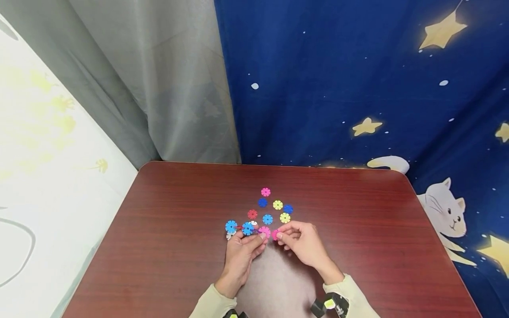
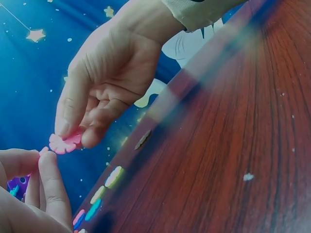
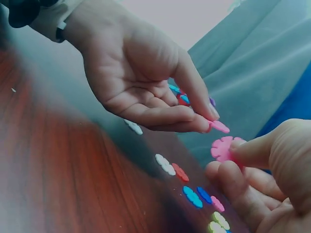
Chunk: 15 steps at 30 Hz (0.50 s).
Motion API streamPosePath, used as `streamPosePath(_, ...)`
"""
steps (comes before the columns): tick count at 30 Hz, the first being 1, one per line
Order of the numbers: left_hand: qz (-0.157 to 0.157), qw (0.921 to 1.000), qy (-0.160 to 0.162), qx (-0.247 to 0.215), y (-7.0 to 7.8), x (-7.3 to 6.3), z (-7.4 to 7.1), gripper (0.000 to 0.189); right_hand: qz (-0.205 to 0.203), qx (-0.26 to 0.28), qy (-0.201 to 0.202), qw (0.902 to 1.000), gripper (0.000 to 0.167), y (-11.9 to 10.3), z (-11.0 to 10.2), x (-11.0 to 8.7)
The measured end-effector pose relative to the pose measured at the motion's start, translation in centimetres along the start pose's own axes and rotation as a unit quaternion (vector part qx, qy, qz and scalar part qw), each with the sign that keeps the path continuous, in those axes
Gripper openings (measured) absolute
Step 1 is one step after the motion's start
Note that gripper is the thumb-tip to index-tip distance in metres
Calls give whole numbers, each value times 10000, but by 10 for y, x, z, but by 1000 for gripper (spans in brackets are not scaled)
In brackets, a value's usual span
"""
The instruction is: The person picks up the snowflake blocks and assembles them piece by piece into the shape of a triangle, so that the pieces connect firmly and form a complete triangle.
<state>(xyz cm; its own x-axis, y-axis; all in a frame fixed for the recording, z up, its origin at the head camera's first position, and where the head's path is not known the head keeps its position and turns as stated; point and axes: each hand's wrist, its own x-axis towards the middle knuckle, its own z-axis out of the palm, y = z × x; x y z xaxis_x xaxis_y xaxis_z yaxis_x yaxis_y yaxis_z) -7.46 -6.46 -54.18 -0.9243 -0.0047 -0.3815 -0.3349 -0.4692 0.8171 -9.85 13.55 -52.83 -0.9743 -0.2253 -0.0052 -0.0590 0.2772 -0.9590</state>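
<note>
Over the near middle of the table, my left hand [image 1: 241, 258] pinches a pink snowflake disc [image 1: 264, 232] between thumb and fingers. That disc ends a joined chain running left, with two light-blue discs [image 1: 248, 228] and red and purple ones seen edge-on. My right hand [image 1: 305, 244] pinches another pink snowflake disc [image 3: 222, 147] by its edge, its slotted rim facing the left hand's disc. In the right wrist view the two pink discs are close together, with a small gap between them. Part of the chain hides behind the left hand there.
Loose snowflake discs lie on the dark red table [image 1: 179, 198] beyond the hands: a pink one [image 1: 265, 192], a red one [image 1: 252, 214], a light-blue one [image 1: 267, 219], plus yellow, dark-blue and white ones. Grey and blue curtains [image 1: 302, 110] hang behind the far edge.
</note>
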Motion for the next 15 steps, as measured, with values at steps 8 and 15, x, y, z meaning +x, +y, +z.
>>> streamPosePath(8,7,10000,-22,-56,0,-1,1,37,-629,225,321,9972,7,0,4,-6)
streamPosePath(15,-160,9991,-382,102,0,-2,-3,45,-1040,17,423,9937,7,0,2,-4)
